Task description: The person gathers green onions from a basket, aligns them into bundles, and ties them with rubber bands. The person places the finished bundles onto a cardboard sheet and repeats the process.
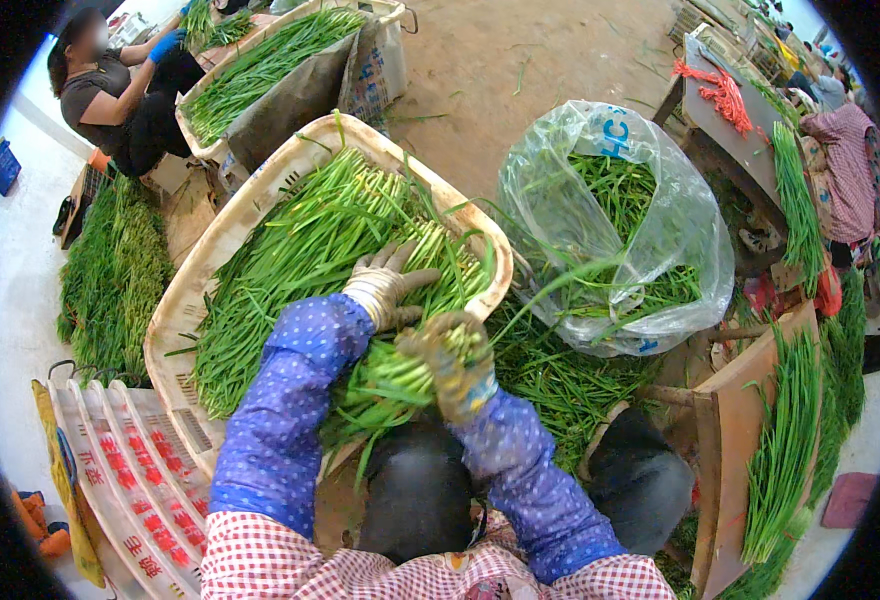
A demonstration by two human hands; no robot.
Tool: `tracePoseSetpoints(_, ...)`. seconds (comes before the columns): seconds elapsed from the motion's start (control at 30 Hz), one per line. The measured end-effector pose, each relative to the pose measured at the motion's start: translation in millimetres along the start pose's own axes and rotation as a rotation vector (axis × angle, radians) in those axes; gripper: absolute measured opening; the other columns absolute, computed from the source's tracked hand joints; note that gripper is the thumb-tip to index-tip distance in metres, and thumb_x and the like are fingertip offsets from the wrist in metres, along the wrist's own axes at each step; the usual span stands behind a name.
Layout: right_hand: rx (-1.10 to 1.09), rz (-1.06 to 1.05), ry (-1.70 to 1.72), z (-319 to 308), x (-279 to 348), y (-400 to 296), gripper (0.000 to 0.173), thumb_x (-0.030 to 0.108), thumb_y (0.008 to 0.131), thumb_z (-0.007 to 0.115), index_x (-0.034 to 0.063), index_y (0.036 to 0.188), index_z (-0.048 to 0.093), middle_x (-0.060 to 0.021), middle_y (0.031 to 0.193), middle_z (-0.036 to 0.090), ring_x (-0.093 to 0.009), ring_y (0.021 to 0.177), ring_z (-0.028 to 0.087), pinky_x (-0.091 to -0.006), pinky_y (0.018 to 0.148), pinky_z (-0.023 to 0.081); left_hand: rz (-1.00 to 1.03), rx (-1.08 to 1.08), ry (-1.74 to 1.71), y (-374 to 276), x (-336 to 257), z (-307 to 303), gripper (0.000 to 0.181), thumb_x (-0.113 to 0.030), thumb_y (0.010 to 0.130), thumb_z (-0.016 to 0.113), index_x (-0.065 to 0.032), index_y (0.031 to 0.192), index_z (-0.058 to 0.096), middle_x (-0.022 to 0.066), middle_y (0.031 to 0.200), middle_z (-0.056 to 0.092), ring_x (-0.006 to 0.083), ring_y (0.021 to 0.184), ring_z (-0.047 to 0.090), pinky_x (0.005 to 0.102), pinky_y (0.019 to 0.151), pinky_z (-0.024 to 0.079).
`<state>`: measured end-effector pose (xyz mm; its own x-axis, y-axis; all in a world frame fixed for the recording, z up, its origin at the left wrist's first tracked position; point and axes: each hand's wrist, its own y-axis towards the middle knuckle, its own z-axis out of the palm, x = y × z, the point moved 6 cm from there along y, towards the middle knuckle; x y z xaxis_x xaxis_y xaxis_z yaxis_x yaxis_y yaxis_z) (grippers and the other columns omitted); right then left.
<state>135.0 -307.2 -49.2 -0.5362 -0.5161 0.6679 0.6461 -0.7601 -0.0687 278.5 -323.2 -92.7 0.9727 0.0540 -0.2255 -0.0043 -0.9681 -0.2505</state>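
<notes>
A cream plastic crate (177, 300) in front of me holds long leafy chives (290, 285), their pale cut ends toward the far right. My left hand (384, 289), in a grey-white glove wrapped at the wrist, lies on these chives with its fingers spread. Just right of it, at the crate's near edge, my right hand (459, 367) in a stained, slightly blurred glove grips a bunch of chives (399, 375). The bunch's leaves hang down toward my knee, and the stem ends show by my fingers.
A clear plastic bag (691, 202) of loose leaves stands right of the crate, above scattered trimmings (560, 367). Chives lie on a wooden bench (725, 450) at right. Stacked crates (110, 465) stand at left. Beyond, a person (102, 90) in blue gloves sits beside another filled crate (380, 67).
</notes>
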Motion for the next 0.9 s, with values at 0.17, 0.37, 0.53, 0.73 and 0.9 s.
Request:
tracePoseSetpoints(0.17,-0.018,-0.038,0.240,-15.2,-6.7,1.0,0.022,0.004,0.079,0.065,0.0030,0.095,0.049,-0.0098,0.087,0.057,-0.022,0.079,0.061,-0.0354,0.070,0.054,0.045,0.242,0.175,-20.1,-24.9,-7.6,0.081,-0.036,0.063,0.073,-0.0333,0.135,0.035,0.0166,0.148,0.013,0.0377,0.134,0.017,0.0593,0.102,0.020)
tracePoseSetpoints(0.37,-0.231,-0.158,-0.160,-58.9,127.8,-16.1,0.038,0.046,0.087,0.053,0.0082,0.092,0.054,-0.0080,0.078,0.061,-0.026,0.080,0.061,-0.0395,0.074,0.052,0.049,0.098,0.333,-41.8,62.6,77.3,0.075,-0.024,0.075,0.057,-0.0375,0.140,0.021,0.0144,0.150,0.005,0.0315,0.138,0.011,0.0601,0.104,0.011)
tracePoseSetpoints(0.53,-0.345,-0.582,0.035,-115.2,295.4,-78.9,0.036,0.042,0.083,0.061,0.0064,0.081,0.057,-0.0094,0.076,0.062,-0.026,0.079,0.061,-0.0419,0.072,0.053,-0.103,0.294,0.306,-28.8,27.9,50.3,0.078,-0.026,0.074,0.060,-0.0349,0.141,0.022,0.0118,0.151,0.000,0.0285,0.139,0.008,0.0569,0.105,0.009)
tracePoseSetpoints(0.73,-0.396,-0.850,-0.469,-192.1,357.9,-90.9,0.035,0.031,0.077,0.071,0.0094,0.097,0.052,-0.0083,0.077,0.060,-0.020,0.067,0.060,-0.0350,0.057,0.052,-0.212,0.395,0.349,-41.5,-36.2,-42.3,0.042,-0.036,0.072,0.065,-0.0243,0.112,0.062,0.0140,0.128,0.048,0.0334,0.108,0.053,0.0395,0.089,0.046)
tracePoseSetpoints(0.9,-0.134,-0.864,-0.394,-148.2,382.6,-98.1,0.022,0.015,0.086,0.050,0.0050,0.105,0.052,-0.0170,0.094,0.061,-0.028,0.078,0.062,-0.0406,0.068,0.054,0.095,-0.162,0.313,-108.0,-182.0,-169.8,0.026,-0.029,0.077,0.062,-0.0124,0.097,0.066,0.0116,0.093,0.064,0.0288,0.097,0.058,0.0439,0.087,0.043)
